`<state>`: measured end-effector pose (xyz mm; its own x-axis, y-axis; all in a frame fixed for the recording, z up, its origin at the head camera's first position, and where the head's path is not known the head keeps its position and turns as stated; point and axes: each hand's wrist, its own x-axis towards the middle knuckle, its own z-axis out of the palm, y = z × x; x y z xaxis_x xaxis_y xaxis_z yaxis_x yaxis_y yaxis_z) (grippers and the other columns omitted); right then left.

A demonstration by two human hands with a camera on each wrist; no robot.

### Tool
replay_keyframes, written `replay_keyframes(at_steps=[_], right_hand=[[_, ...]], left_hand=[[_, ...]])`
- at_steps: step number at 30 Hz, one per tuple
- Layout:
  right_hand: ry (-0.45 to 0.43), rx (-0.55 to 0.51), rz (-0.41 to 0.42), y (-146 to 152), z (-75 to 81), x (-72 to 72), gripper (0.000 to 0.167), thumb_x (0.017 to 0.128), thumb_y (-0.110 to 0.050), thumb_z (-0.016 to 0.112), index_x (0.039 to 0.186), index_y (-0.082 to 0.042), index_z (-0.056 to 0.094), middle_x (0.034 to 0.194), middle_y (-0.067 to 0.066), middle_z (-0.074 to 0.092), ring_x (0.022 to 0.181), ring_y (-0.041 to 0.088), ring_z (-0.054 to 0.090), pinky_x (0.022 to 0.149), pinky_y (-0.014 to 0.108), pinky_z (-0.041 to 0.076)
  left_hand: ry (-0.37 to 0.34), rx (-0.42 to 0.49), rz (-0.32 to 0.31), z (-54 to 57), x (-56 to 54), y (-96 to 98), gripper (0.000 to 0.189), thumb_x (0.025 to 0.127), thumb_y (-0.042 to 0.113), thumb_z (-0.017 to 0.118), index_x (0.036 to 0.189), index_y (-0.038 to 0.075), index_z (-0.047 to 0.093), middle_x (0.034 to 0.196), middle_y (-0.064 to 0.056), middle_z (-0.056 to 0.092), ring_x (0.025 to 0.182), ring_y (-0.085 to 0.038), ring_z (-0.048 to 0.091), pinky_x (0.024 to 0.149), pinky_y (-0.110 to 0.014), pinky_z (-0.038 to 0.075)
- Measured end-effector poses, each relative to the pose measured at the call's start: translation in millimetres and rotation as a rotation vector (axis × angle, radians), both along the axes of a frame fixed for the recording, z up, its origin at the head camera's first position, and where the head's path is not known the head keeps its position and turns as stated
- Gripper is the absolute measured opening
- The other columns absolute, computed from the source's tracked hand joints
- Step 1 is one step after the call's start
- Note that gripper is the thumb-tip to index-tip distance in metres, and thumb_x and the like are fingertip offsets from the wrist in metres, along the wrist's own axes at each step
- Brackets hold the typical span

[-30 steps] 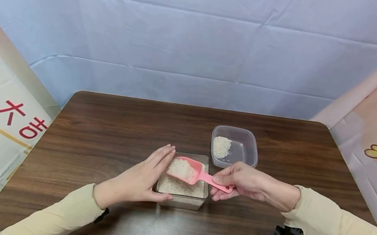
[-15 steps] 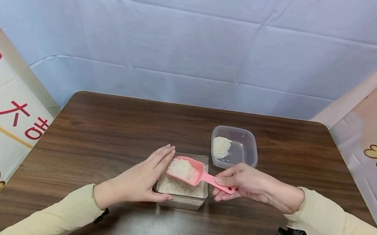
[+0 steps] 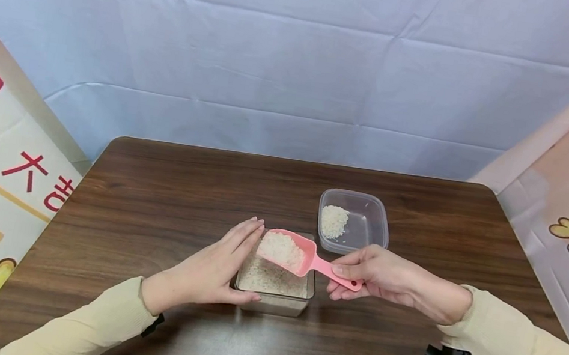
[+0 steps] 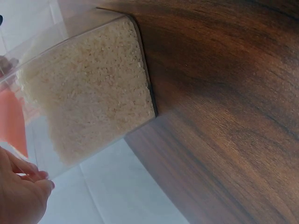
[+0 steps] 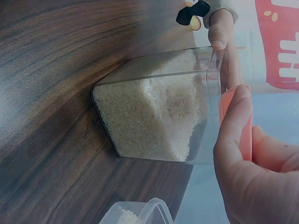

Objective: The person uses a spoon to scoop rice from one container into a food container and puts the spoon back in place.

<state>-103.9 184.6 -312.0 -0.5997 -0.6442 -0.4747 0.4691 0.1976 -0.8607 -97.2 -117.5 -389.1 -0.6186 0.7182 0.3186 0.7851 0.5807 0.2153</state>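
A pink scoop [image 3: 308,261] heaped with white rice [image 3: 281,248] is over a clear, deep rice container [image 3: 278,306]. My right hand [image 3: 382,276] pinches the scoop's handle between thumb and fingers. My left hand [image 3: 208,269] rests along the container's left side, fingers straight and thumb at the front rim. Through the clear wall in the right wrist view, the rice [image 5: 145,112] fills much of the container. Part of the scoop [image 4: 11,121] shows beyond the rim in the left wrist view.
Behind and to the right stands a shallow clear plastic tub [image 3: 367,228] with a small pile of rice [image 3: 334,222] on its left side. Both containers are on a dark wooden table [image 3: 196,183]. A pale cloth backdrop [image 3: 276,79] hangs behind it.
My right hand has moved the loaded scoop slightly up and to the right. My left hand and both containers have stayed in place.
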Motion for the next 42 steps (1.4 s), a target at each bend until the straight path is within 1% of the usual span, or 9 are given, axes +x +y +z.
replay_keyframes(at_steps=[5, 13, 18, 23, 29, 36, 42], right_hand=[[0.000, -0.031, 0.008, 1.6, 2.7, 0.8, 0.029, 0.090, -0.001, 0.049, 0.110, 0.019, 0.053, 0.080, 0.011, 0.067, 0.078, 0.018, 0.066, 0.074, 0.028, 0.053], [-0.012, -0.038, -0.011, 2.8, 4.6, 0.3, 0.028, 0.091, -0.002, 0.049, 0.110, 0.018, 0.054, 0.081, 0.012, 0.067, 0.079, 0.019, 0.066, 0.075, 0.029, 0.053], [-0.010, -0.041, -0.014, 3.9, 5.6, -0.8, 0.027, 0.091, -0.002, 0.049, 0.110, 0.017, 0.054, 0.082, 0.012, 0.067, 0.079, 0.020, 0.066, 0.076, 0.029, 0.053], [0.004, -0.043, -0.015, 5.7, 6.3, -2.1, 0.026, 0.090, -0.004, 0.051, 0.107, 0.015, 0.057, 0.082, 0.010, 0.067, 0.079, 0.019, 0.066, 0.076, 0.029, 0.053], [0.001, -0.049, -0.034, 7.8, 8.4, -3.3, 0.026, 0.090, -0.007, 0.053, 0.106, 0.014, 0.058, 0.083, 0.011, 0.067, 0.079, 0.018, 0.066, 0.075, 0.028, 0.053], [0.016, -0.046, -0.041, 10.1, 11.5, -4.9, 0.031, 0.091, -0.007, 0.052, 0.110, 0.017, 0.054, 0.084, 0.012, 0.067, 0.079, 0.017, 0.066, 0.076, 0.028, 0.053], [0.019, -0.051, -0.060, 12.2, 11.3, -8.0, 0.031, 0.091, -0.008, 0.052, 0.111, 0.016, 0.054, 0.086, 0.012, 0.067, 0.080, 0.017, 0.066, 0.077, 0.028, 0.052]], left_hand=[[-0.002, -0.003, 0.003, 0.5, -0.4, 0.0, 0.100, 0.074, 0.057, 0.059, 0.140, -0.008, 0.021, 0.146, -0.019, 0.021, 0.135, -0.030, 0.019, 0.106, -0.037, 0.027], [0.004, -0.003, 0.004, 0.9, -0.6, 0.2, 0.101, 0.073, 0.056, 0.061, 0.140, -0.008, 0.021, 0.146, -0.019, 0.021, 0.135, -0.030, 0.020, 0.107, -0.036, 0.026], [-0.012, -0.006, 0.010, 1.3, 0.1, 0.0, 0.100, 0.074, 0.056, 0.060, 0.141, -0.008, 0.020, 0.146, -0.018, 0.020, 0.136, -0.028, 0.018, 0.107, -0.036, 0.026], [-0.022, -0.011, 0.015, 1.4, 0.8, -0.1, 0.100, 0.074, 0.056, 0.059, 0.141, -0.007, 0.019, 0.146, -0.018, 0.020, 0.136, -0.027, 0.017, 0.107, -0.035, 0.025], [-0.018, -0.008, 0.013, 1.7, 1.0, -0.1, 0.100, 0.074, 0.056, 0.060, 0.141, -0.008, 0.020, 0.146, -0.019, 0.020, 0.136, -0.027, 0.017, 0.107, -0.036, 0.026], [-0.020, -0.009, 0.011, 2.0, 1.7, 0.0, 0.101, 0.074, 0.056, 0.060, 0.141, -0.007, 0.019, 0.147, -0.017, 0.018, 0.137, -0.026, 0.016, 0.107, -0.035, 0.026], [-0.009, 0.003, 0.008, -2.3, 0.3, -0.7, 0.101, 0.074, 0.055, 0.061, 0.141, -0.007, 0.019, 0.147, -0.017, 0.019, 0.137, -0.026, 0.016, 0.106, -0.035, 0.027]])
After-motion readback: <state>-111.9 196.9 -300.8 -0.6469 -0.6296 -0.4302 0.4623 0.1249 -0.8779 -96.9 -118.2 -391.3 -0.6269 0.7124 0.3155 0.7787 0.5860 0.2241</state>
